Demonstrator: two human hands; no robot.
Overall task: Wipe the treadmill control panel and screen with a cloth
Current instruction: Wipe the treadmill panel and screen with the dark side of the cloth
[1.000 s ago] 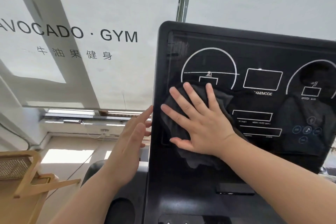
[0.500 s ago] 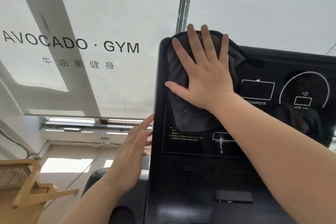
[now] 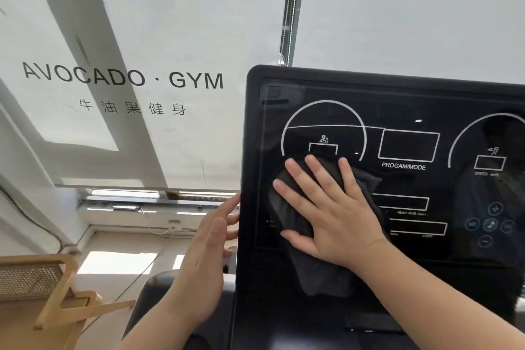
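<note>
— That white blind (image 3: pixel 397 8) with "AVOCADO · GYM" on it fills the whole wall behind. What's in front?

— The black control panel (image 3: pixel 284 307), upright, its screen (image 3: pixel 409 111) taking the upper part. White dials and boxes are printed on it.

— And the cloth?

— The dark cloth (image 3: pixel 321 275) lies flat against the screen's lower left area, spilling past the screen's bottom edge. The right hand (image 3: pixel 329 216) presses it there, palm flat and fingers spread, a released grip, nothing clenched.

— The other hand?

— The left hand (image 3: pixel 204 261) is loose too, fingertips touching the panel's left edge, holding nothing.

— Anything nearby?

— A wooden rattan chair (image 3: pixel 42 287) low at the left, well apart.
</note>
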